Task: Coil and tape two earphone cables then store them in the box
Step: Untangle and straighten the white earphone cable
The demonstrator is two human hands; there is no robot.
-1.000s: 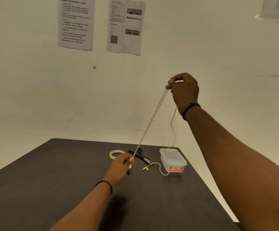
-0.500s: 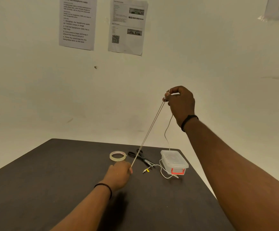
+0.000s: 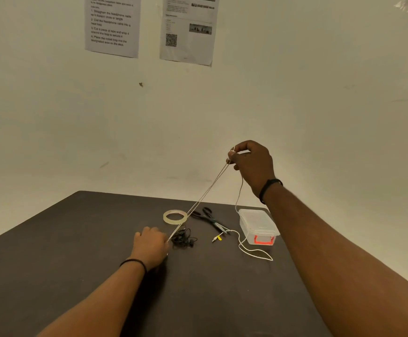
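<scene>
Left hand (image 3: 150, 244): rested low on the bench (image 3: 52, 251), fingers curled round the lower end of the white earphone cable (image 3: 204, 198), gripping it at the knuckles' right edge.
Tape roll (image 3: 175, 217): lay flat on the bench just beyond the left hand; the taut strands passed over its right rim.
Black earphone cable (image 3: 183, 238): lay in a loose tangle on the bench, just right of the left hand, not yet coiled or taped.
White earphone cable, taut part: two strands ran side by side, up and to the right from the left hand to the right hand; that slant was its long axis.
Scissors (image 3: 210, 221): lay on the bench between the tape roll and the box, clear of both hands.
Right hand (image 3: 251, 164): held high above the bench's far edge, thumb and fingers pinching the upper bend of the white cable.
White cable, slack tail: dropped from the right hand, passed the box's near left corner and curled on the bench to a yellow-marked plug (image 3: 217, 238).
Box (image 3: 259, 226): clear, lid on, orange latch facing the person, below the right hand.
Nearer hand: the left was nearer the tape; the right was nearer the box.
Judgement: coiling probably turned on bringing the two hands together along that slanted line.
</scene>
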